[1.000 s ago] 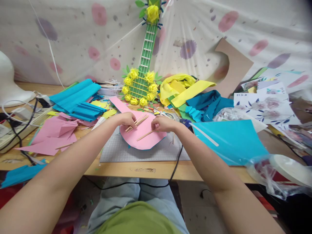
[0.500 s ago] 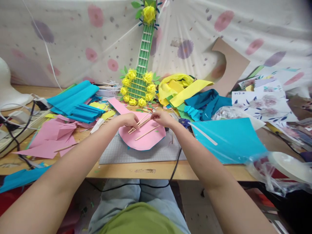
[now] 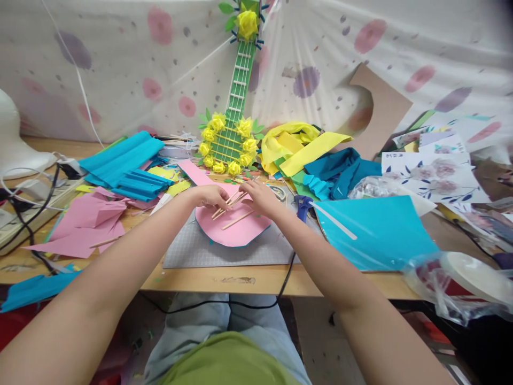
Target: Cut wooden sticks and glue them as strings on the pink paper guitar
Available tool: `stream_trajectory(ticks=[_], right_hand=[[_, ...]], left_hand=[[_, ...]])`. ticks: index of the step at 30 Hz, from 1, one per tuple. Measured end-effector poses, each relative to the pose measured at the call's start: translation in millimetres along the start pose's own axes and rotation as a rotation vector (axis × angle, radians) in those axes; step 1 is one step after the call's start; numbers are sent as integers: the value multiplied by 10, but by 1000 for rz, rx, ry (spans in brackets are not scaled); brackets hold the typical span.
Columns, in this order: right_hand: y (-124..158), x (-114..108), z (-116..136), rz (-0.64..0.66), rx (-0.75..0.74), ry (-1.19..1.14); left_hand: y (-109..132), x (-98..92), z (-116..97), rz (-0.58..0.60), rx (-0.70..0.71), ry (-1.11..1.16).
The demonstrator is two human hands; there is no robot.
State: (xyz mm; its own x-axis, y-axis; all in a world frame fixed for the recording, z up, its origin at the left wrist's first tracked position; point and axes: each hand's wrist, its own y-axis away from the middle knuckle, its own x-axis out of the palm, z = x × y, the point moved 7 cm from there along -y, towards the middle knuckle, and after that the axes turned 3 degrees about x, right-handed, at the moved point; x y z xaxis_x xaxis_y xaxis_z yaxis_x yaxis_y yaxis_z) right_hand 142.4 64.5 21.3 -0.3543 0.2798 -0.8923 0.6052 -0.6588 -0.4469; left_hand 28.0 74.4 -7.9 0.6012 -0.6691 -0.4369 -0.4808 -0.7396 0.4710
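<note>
A pink paper guitar shape (image 3: 240, 238) lies on a grey cutting mat (image 3: 188, 251), its neck pointing to the back left. Over its body, my left hand (image 3: 216, 197) is closed on thin wooden sticks (image 3: 220, 213), which slant up to the right. My right hand (image 3: 258, 197) reaches in from the other side, fingers bent over the upper ends of the sticks; its fingertips are partly hidden, and I cannot tell whether they grip. Another wooden stick (image 3: 237, 220) lies loose on the pink body, below my hands.
A green paper guitar (image 3: 236, 96) with yellow flowers leans at the back. Left are pink paper scraps (image 3: 90, 222) and blue crepe paper (image 3: 120, 160). A blue glue gun (image 3: 302, 207), its black cord (image 3: 285, 283) and a blue sheet (image 3: 380, 230) are at right.
My right hand has moved slightly left and its fingers have shifted along the sticks. My left hand stays almost in place. The glue gun shows more beside my right arm.
</note>
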Motion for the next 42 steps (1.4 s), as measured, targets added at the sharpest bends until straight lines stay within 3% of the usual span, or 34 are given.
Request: stream_trajectory(ticks=[8, 16, 25, 32, 38, 42], right_hand=[[-38, 89, 198, 26, -150, 223], [-5, 156, 28, 190, -142, 254], [-51, 137, 46, 281, -101, 161], [-27, 121, 28, 251, -112, 79], [-36, 123, 56, 274, -96, 53], [-41, -27, -73, 142, -30, 40]], left_hand=[[-28, 8, 146, 109, 17, 227], [32, -326, 238, -126, -48, 189], [57, -336, 242, -148, -70, 178], [27, -378, 241, -229, -54, 162], [25, -359, 228, -207, -39, 198], [57, -345, 189, -179, -35, 156]])
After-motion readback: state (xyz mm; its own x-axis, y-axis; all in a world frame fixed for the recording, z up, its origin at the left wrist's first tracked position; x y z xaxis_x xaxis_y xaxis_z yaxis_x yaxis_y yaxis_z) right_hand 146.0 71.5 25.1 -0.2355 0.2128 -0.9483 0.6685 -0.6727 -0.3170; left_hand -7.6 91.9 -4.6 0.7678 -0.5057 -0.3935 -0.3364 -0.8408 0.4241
